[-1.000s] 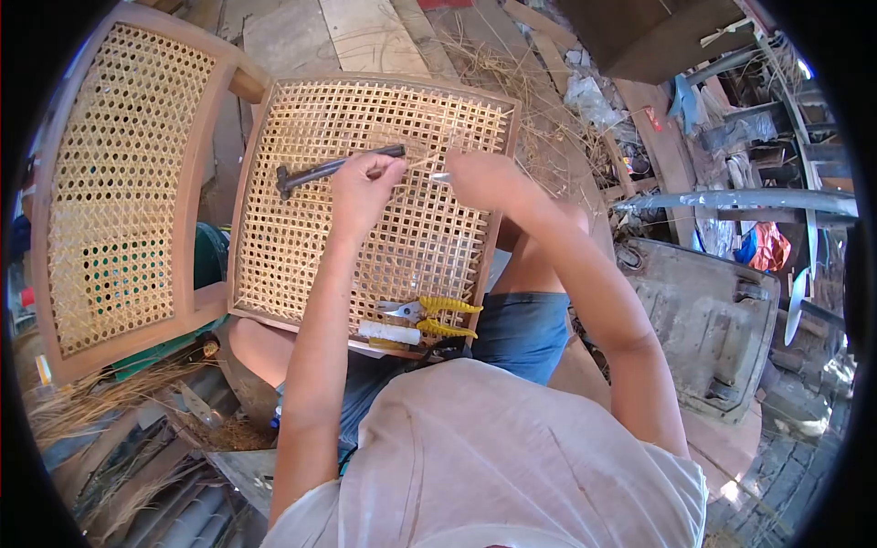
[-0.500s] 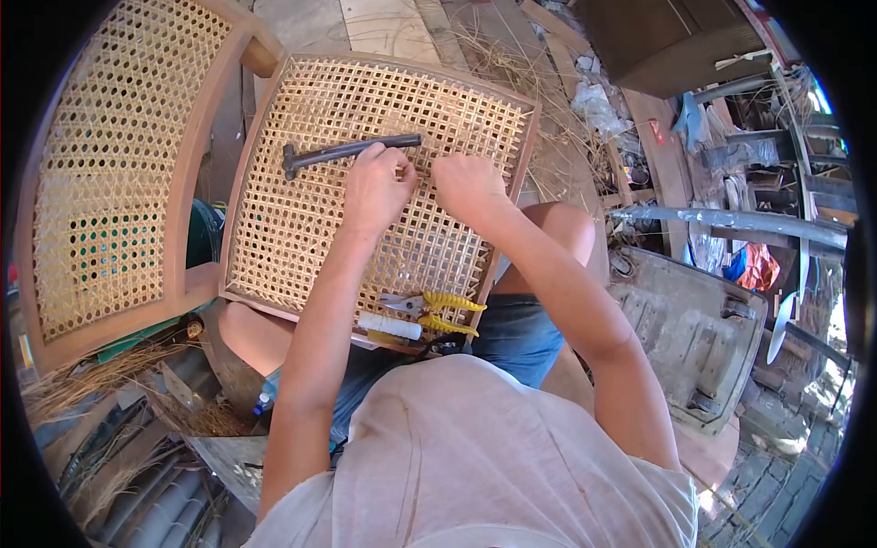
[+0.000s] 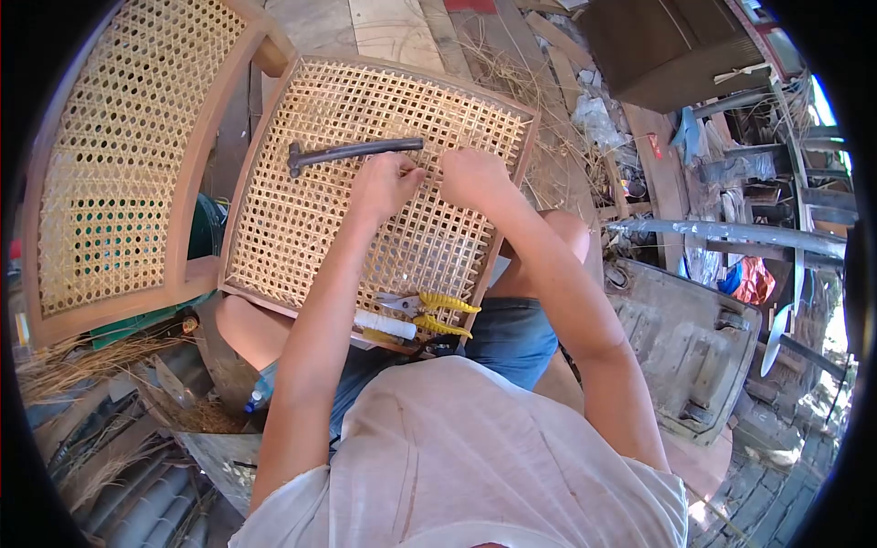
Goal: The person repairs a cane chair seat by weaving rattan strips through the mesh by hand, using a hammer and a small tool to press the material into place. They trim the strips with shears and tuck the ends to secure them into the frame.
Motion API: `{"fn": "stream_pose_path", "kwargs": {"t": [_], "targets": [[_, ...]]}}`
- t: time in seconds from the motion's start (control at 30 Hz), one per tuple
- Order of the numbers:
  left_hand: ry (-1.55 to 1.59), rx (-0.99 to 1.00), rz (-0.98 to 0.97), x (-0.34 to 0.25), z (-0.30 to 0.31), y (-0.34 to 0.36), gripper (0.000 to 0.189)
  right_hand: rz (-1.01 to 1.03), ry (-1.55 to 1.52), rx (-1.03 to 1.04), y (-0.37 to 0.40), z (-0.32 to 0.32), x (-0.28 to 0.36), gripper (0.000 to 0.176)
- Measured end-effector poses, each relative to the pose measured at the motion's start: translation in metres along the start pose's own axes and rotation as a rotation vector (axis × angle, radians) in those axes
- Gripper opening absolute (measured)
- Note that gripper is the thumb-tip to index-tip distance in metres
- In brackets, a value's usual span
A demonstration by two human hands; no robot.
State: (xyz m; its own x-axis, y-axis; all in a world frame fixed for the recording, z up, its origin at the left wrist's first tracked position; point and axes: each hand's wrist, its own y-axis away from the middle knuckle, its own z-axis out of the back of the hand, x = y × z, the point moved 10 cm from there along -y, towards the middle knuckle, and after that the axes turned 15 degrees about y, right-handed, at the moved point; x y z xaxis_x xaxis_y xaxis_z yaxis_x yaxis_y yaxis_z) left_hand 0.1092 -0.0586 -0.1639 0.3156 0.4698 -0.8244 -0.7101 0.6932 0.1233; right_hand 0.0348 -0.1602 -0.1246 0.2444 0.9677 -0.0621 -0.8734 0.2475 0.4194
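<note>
A chair seat of woven cane [image 3: 320, 210] in a wooden frame lies before me. My left hand [image 3: 387, 185] rests over the middle of the weave, thumb and fingertips pinched together; what they hold is too small to name. Close to its right, my right hand [image 3: 475, 179] is closed above the cane, its fingertips turned down and hidden. A dark hammer [image 3: 356, 152] lies on the weave just beyond my left hand, its head to the left. Yellow-handled pliers [image 3: 443, 302] and a white roll [image 3: 385, 324] lie at the near edge of the seat.
The chair's cane backrest [image 3: 123, 183] stands at the left. A brown box [image 3: 671, 46] is at the upper right, with a metal pipe [image 3: 731, 232] and a worn grey panel [image 3: 681, 342] below it. Dry strands [image 3: 110, 370] lie scattered at the lower left.
The view has shifted slightly. Both hands remain close together over the cane with nearly the same closed poses; the hammer still lies beyond them.
</note>
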Motion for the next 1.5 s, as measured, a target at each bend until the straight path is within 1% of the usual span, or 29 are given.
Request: {"fn": "stream_pose_path", "kwargs": {"t": [0.07, 0.13, 0.2, 0.23, 0.27, 0.33, 0.37, 0.47, 0.57, 0.6, 0.63, 0.67, 0.7, 0.73, 0.77, 0.8, 0.87, 0.9, 0.93, 1.03, 1.07, 1.1, 1.17, 1.23, 1.27, 1.33, 1.4, 1.47, 1.5], "targets": [[0.022, -0.002, -0.024, -0.002, -0.002, 0.000, 0.024, -0.011, -0.025, 0.043, -0.005, -0.007, -0.005, 0.028], [0.036, 0.013, -0.055, -0.007, -0.008, 0.004, 0.025, -0.051, -0.015, -0.017, -0.006, -0.011, -0.008, 0.033], [-0.059, -0.074, -0.075, -0.015, -0.004, 0.008, 0.030, -0.078, 0.026, -0.002, -0.001, -0.011, -0.021, 0.030], [-0.057, -0.089, -0.041, -0.020, -0.004, 0.013, 0.025, -0.086, 0.081, 0.019, 0.002, -0.008, -0.027, 0.028], [-0.065, -0.072, -0.051, -0.020, -0.011, 0.016, 0.025, -0.101, 0.067, 0.020, 0.008, -0.004, -0.045, 0.028], [-0.009, -0.216, -0.091, -0.019, -0.010, 0.024, 0.015, -0.259, 0.038, 0.024, 0.018, 0.001, -0.106, 0.032], [-0.023, -0.276, -0.158, -0.027, -0.009, 0.030, 0.011, -0.269, 0.030, 0.024, 0.022, -0.004, -0.115, 0.032], [-0.044, -0.302, -0.157, -0.016, -0.017, 0.027, 0.011, -0.285, 0.029, -0.072, 0.030, 0.002, -0.137, 0.036], [-0.016, -0.269, -0.192, -0.030, -0.012, 0.032, 0.011, -0.426, -0.059, -0.109, 0.036, 0.005, -0.196, 0.042], [0.019, -0.244, -0.243, -0.038, -0.014, 0.037, 0.012, -0.413, -0.058, -0.107, 0.036, -0.004, -0.197, 0.042], [-0.104, -0.234, -0.196, -0.032, -0.019, 0.041, 0.021, -0.429, -0.051, -0.178, 0.036, -0.004, -0.198, 0.043], [-0.098, -0.250, -0.184, -0.029, -0.022, 0.046, 0.021, -0.442, -0.038, -0.250, 0.037, -0.001, -0.202, 0.045], [-0.028, -0.251, -0.274, -0.032, -0.027, 0.055, 0.026, -0.441, -0.056, -0.266, 0.039, -0.002, -0.206, 0.045], [0.040, -0.261, -0.359, -0.040, -0.025, 0.067, 0.032, -0.404, -0.038, -0.265, 0.040, -0.002, -0.208, 0.045], [-0.032, -0.170, -0.372, -0.041, -0.032, 0.078, 0.035, -0.384, -0.077, -0.222, 0.041, -0.007, -0.211, 0.045], [-0.033, -0.208, -0.338, -0.034, -0.026, 0.091, 0.035, -0.361, -0.116, -0.179, 0.041, -0.012, -0.215, 0.046], [-0.039, -0.024, -0.497, -0.037, -0.039, 0.121, 0.032, -0.447, -0.243, -0.310, 0.049, -0.011, -0.250, 0.040], [-0.019, 0.037, -0.490, -0.034, -0.036, 0.134, 0.032, -0.413, -0.412, -0.378, 0.053, -0.010, -0.266, 0.036], [-0.018, 0.015, -0.466, -0.029, -0.027, 0.144, 0.032, -0.384, -0.583, -0.440, 0.057, -0.006, -0.273, 0.032], [0.000, -0.097, -0.366, -0.016, 0.009, 0.173, 0.027, -0.312, -0.737, -0.506, 0.082, 0.044, -0.226, 0.026], [0.006, -0.109, -0.350, -0.008, 0.020, 0.184, 0.027, -0.152, -0.882, -0.510, 0.082, 0.057, -0.186, 0.028], [-0.004, -0.235, -0.287, 0.007, 0.044, 0.195, 0.027, 0.009, -1.025, -0.510, 0.079, 0.066, -0.145, 0.031], [-0.076, -0.468, -0.171, 0.042, 0.087, 0.219, 0.030, 0.242, -1.056, -0.306, 0.060, 0.043, -0.056, 0.030], [-0.192, -0.707, -0.064, 0.086, 0.131, 0.246, 0.036, 0.248, -0.486, -0.016, 0.026, 0.025, 0.051, 0.029], [-0.258, -0.828, -0.017, 0.103, 0.148, 0.255, 0.040, 0.342, -0.466, -0.059, 0.012, 0.017, 0.076, 0.025], [-0.210, -0.849, -0.013, 0.118, 0.149, 0.250, 0.042, 0.411, -0.422, -0.084, -0.010, 0.020, 0.106, 0.024], [-0.167, -0.866, -0.009, 0.129, 0.143, 0.245, 0.045, 0.524, -0.152, -0.014, -0.029, 0.012, 0.133, 0.024], [-0.265, -0.874, 0.170, 0.143, 0.129, 0.236, 0.046, 0.540, -0.076, -0.019, -0.038, 0.019, 0.147, 0.022], [-0.197, -0.890, 0.187, 0.147, 0.129, 0.237, 0.047, 0.583, -0.014, 0.032, -0.040, 0.021, 0.156, 0.021]]}}
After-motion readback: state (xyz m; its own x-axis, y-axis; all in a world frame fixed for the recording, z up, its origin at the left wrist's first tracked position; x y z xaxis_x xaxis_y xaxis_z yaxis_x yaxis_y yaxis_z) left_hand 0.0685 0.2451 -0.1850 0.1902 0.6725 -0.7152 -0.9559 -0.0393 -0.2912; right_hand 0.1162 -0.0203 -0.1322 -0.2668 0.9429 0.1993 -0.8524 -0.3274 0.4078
